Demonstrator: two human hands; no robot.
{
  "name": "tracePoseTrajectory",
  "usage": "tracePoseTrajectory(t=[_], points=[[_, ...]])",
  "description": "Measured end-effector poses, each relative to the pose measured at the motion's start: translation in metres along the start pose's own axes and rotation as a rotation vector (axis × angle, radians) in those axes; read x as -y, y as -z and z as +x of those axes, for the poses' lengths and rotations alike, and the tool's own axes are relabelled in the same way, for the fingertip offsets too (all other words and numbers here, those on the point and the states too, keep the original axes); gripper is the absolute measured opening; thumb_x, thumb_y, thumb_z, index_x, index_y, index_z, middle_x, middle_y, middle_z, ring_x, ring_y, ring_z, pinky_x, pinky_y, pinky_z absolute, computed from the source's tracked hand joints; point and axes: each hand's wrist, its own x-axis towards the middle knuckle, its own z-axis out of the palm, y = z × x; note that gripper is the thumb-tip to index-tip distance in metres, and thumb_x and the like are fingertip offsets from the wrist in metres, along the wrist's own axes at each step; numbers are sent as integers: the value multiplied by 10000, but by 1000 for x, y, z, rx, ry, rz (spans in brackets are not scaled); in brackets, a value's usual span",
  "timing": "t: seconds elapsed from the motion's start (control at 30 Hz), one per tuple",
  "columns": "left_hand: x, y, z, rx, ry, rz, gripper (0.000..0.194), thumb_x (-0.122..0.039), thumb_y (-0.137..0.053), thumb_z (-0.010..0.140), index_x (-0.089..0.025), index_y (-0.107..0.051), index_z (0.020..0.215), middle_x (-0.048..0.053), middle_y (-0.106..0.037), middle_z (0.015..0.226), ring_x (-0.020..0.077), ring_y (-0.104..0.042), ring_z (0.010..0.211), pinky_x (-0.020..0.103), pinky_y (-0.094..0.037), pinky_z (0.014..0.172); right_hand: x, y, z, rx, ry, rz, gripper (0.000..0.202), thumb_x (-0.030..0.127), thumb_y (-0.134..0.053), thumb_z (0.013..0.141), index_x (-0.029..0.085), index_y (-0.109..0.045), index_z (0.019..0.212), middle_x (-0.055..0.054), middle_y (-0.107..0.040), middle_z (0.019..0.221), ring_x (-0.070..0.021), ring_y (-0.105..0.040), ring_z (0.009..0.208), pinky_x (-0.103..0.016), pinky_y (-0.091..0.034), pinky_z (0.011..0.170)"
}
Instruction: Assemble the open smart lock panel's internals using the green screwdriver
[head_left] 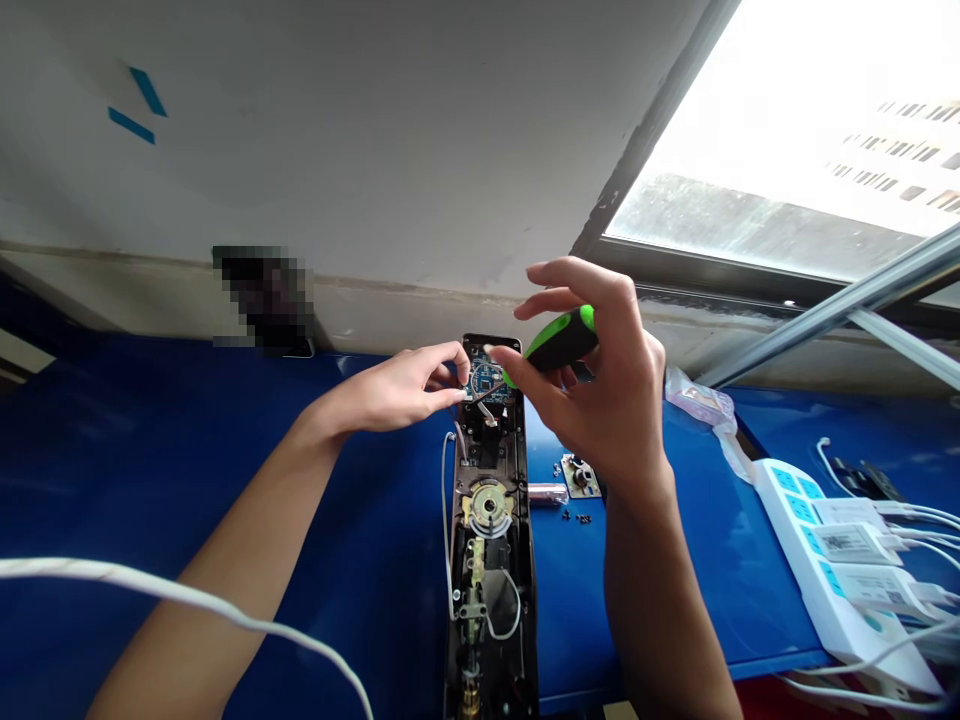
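Screwdriver [559, 342] in its grip, the right hand [619, 395] pinches the green-and-black handle between thumb and fingers, with the thin shaft slanting down and left over the circuit board [487, 378]. The left hand [420, 382] is at the board's left edge, its thumb and forefinger drawn close; whether that grip holds anything small, I cannot tell. The board sits in the far end of a long black housing [491, 465], which lies open on the blue surface [337, 520]. Judging by how things lie, the opening-up is done: the inside is exposed, with a round metal part [489, 507] along its length and a pale lead [448, 520] running outside the left wall. Work at the board looks unfinished, as both hands are at it. To the right of the housing, a loose module [580, 477] and small dark screws [577, 517] lie unfitted, near a shiny cylinder [547, 494]; the housing is not yet closed.
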Motion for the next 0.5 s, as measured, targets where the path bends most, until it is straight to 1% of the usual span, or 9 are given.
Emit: tracePoseTrajectory(t=[0.07,0.13,0.2,0.27,0.33,0.4,0.5], points=[[-3,0,-1,15,9,8,171,-339,-575,936,-227,-553,1063,35,-735,1000,226,-699,953,323,-519,809,1,0,-1,14,29,22,505,114,-614,905,289,-492,1363,-35,-683,1242,-125,-618,695,-367,-596,746],[-6,1,-2,24,12,20,166,-340,-568,931,-228,-552,1052,32,-735,978,226,-698,927,329,-519,809,2,0,-2,16,45,22,564,103,-614,888,278,-464,1402,-43,-660,1307,-122,-621,719,-373,-591,784],[-7,0,-3,20,2,36,205,-353,-575,919,-230,-568,1083,41,-740,1036,235,-697,961,335,-517,834,1,0,-3,26,33,16,538,147,-644,898,275,-472,1392,-39,-687,1253,-132,-627,730,-360,-590,738],[-7,0,-3,15,-9,52,241,-370,-586,909,-235,-579,1109,46,-738,1105,241,-691,1013,334,-511,861,0,0,-3,22,12,1,444,206,-675,916,281,-518,1324,-24,-722,1119,-143,-632,723,-343,-585,670],[-7,0,-3,23,-9,65,234,-376,-581,914,-237,-576,1102,39,-734,1104,235,-687,1008,326,-506,861,-3,0,-3,-14,11,-4,376,211,-681,913,290,-548,1257,-6,-730,1033,-144,-620,681,-342,-578,633],[-7,0,-4,36,-5,73,199,-370,-565,929,-233,-563,1074,27,-727,1061,222,-682,975,315,-501,845,-5,-1,-2,-38,17,2,423,158,-675,878,315,-539,1247,-2,-726,1093,-137,-609,641,-350,-575,609],[-10,1,-5,51,6,94,179,-364,-553,941,-230,-559,1060,22,-719,1038,215,-672,965,303,-495,836,-8,-2,-2,-18,63,15,584,101,-679,806,381,-490,1283,-5,-685,1260,-154,-640,671,-369,-587,615]])
